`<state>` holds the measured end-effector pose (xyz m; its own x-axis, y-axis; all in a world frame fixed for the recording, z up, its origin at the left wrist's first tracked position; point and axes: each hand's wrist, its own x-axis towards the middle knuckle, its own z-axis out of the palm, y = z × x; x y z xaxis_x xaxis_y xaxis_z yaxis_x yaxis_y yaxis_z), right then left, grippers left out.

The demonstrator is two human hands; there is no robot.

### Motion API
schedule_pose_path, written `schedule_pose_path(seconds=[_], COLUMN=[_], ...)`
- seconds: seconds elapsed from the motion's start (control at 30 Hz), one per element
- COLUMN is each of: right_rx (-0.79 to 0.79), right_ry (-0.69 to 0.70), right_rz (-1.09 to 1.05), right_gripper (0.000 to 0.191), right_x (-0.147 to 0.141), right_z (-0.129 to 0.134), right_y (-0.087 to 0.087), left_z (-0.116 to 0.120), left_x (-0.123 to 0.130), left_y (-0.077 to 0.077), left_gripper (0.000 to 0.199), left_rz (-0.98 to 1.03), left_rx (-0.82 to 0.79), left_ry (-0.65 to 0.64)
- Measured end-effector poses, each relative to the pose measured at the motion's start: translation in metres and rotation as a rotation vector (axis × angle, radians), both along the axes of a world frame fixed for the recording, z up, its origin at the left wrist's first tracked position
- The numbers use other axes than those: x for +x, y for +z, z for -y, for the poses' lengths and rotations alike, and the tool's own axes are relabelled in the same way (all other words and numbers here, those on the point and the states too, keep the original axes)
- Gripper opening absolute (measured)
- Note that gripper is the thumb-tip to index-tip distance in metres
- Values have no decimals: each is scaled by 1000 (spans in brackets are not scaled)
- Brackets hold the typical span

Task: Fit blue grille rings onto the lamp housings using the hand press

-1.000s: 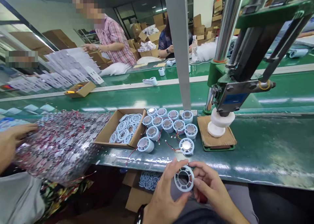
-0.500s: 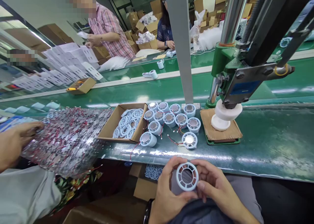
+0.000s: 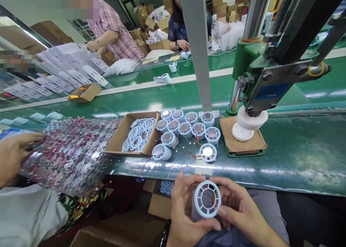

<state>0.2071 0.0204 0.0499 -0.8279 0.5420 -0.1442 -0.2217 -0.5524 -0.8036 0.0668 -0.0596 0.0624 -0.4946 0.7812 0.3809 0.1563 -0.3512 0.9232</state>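
A light-blue round housing (image 3: 207, 214) with a spoked ring on its face is held low in front of me, over my lap. Through the ring's open centre its hollow inside shows. My left hand (image 3: 181, 212) wraps round its left side, thumb underneath. The fingers of my right hand (image 3: 239, 205) close on its right side, with the thumb at the rim. Beyond my hands, several similar blue housings (image 3: 198, 130) stand on the green bench with silver discs in their faces; some have thin wires. The nearest one (image 3: 208, 152) has a shiny disc.
A cardboard box (image 3: 115, 140) of loose blue rings sits left of the housings. Farther left lies a bag of wired parts (image 3: 72, 149), with another person's hand (image 3: 20, 149) at it. A press (image 3: 252, 119) stands right, over a cardboard pad (image 3: 229, 140). Two people work across the conveyor.
The housing has tilted in my hands, so more of its side wall shows below the ring. My view has shifted slightly. The person in the checked shirt has lowered their hands.
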Motion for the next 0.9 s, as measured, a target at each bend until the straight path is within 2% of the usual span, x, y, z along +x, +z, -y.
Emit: schedule_pose_path(seconds=[0.17, 0.33, 0.53, 0.7, 0.9], right_rx=[-5, -5, 136, 203, 156], right_ry=[10, 6, -89, -102, -95], right_rz=[-4, -21, 17, 20, 10], right_gripper=[53, 48, 41, 40, 52], right_x=[0, 1, 6, 8, 7], right_z=[-3, -3, -3, -3, 2], right_y=[3, 4, 7, 7, 8], left_z=[-3, -3, -6, -6, -3], left_x=[2, 1, 0, 1, 2], left_y=[5, 4, 2, 3, 4], left_gripper=[99, 100, 100, 99, 95], left_rz=[78, 94, 16, 1, 51], left_rx=[45, 75, 118, 116, 51], left_ry=[-21, -39, 1, 47, 62])
